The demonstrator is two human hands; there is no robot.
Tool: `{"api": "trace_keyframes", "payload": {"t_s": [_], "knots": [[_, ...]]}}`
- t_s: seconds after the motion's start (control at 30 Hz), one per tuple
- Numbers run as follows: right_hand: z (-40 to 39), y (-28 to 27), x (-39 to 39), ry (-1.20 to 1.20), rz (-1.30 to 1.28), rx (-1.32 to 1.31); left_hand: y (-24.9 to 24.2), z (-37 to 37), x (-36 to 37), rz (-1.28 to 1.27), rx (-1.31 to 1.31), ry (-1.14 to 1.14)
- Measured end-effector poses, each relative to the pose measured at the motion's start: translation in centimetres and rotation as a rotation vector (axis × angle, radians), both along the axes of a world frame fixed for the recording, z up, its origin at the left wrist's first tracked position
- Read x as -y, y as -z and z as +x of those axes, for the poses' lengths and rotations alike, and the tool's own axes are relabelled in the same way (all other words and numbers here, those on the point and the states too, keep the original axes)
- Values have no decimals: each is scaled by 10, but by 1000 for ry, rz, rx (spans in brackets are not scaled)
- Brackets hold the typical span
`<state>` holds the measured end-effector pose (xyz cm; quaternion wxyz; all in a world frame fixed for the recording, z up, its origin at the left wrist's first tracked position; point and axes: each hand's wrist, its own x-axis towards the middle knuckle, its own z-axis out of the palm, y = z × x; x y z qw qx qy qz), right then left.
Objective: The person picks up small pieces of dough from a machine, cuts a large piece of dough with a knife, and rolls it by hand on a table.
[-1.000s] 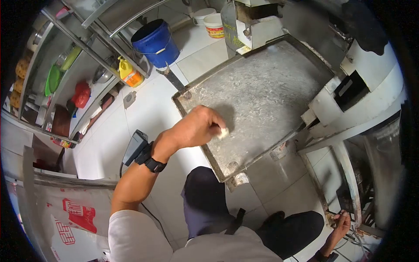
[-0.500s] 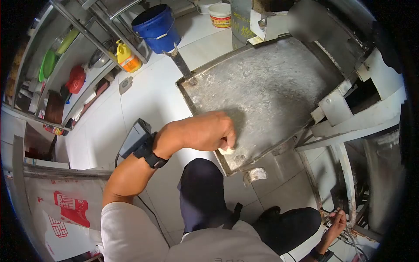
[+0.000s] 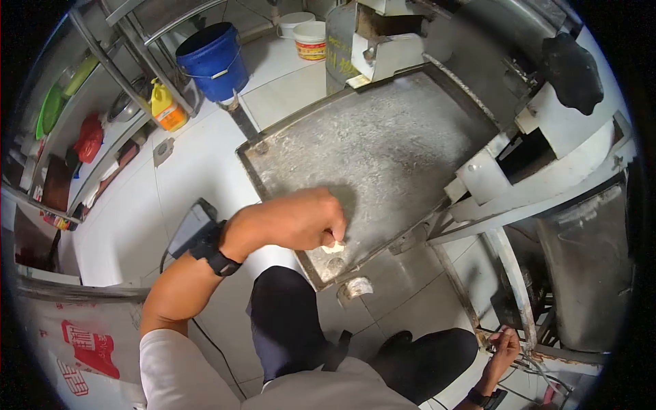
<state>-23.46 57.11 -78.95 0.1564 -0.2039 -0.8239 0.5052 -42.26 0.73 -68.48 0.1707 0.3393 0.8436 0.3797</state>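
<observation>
My left hand (image 3: 304,220) is closed, pinching a small pale wad (image 3: 333,247) whose kind I cannot make out. It presses this wad on the shallow metal tray (image 3: 403,130), close to the near left corner and just above a round hole (image 3: 335,265). The tray's surface looks worn and streaked. Low on the right, my right hand (image 3: 504,350) has its fingers curled in beside the leg of a metal frame (image 3: 516,287). Whatever they grip there is too small or hidden to tell.
A blue bucket (image 3: 215,65), white tubs (image 3: 311,39) and a yellow jug (image 3: 167,106) stand on the floor behind. Shelving (image 3: 123,140) runs along the left. A curved metal piece (image 3: 357,288) is just below the tray. Cables (image 3: 553,379) lie by my right hand.
The camera has turned, so the scene sits further left and lower. Against the tray, my left hand and the pale wad have slid right, toward the round hole. My right hand keeps its place.
</observation>
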Motion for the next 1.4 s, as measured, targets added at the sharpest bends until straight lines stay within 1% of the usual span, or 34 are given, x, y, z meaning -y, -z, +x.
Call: {"api": "trace_keyframes", "payload": {"t_s": [0.03,0.07,0.13,0.17,0.2,0.27,0.3,0.37,0.4,0.47,0.5,0.57,0.7,0.77,0.9,0.97,1.03,1.1,1.17,1.2,1.27,1.3,1.33,1.4], "knots": [[1,0,-1,5,2,-7,3,1,-4,-117,-77,4],[1,1,-2,-6,-20,-14,4,-4,-6,-115,-84,6],[2,-1,0,-2,-42,-27,-3,-21,-14,-20,-60,35],[2,-4,1,6,-22,-17,-10,-33,-19,10,-76,-2],[3,-8,3,12,-2,-6,-14,-48,-25,13,-83,8],[4,-10,2,22,-8,-20,-21,-75,-41,-60,-232,-143],[4,-10,1,23,-19,-24,-17,-86,-52,-57,-246,-136],[9,-7,-2,37,-26,-34,4,-110,-75,80,-270,-303],[12,-6,-4,44,-34,-28,11,-119,-84,82,-279,-293],[17,-9,0,83,-29,-43,25,-136,-99,38,-306,-355],[20,-11,0,111,-24,-46,36,-143,-105,40,-312,-347],[27,-10,-4,147,-41,-46,51,-152,-113,-152,-370,-282],[32,-1,-10,174,-96,-57,53,-153,-113,-145,-408,-277],[26,1,-11,150,-91,-46,54,-154,-109,-40,-391,-263],[15,0,-7,115,-85,-51,50,-147,-99,-126,-380,-236],[8,-8,-6,109,-66,-43,24,-132,-83,43,-346,-269],[9,-9,-8,90,-46,-44,6,-105,-59,282,-334,-478],[7,-9,-9,98,-52,-60,-12,-72,-28,506,-21,-606],[3,-11,-11,94,-71,-60,-22,-30,-3,687,95,-760],[1,-10,-15,88,-74,-50,-14,-13,14,681,101,-769],[-5,-1,-20,65,-50,-65,0,19,45,740,134,-859],[-10,-12,-10,58,-53,-40,8,31,55,742,103,-905],[-13,-11,-12,55,-43,-28,20,47,65,739,81,-965],[-18,-6,-19,76,55,-8,47,63,79,836,80,-1005]]}}
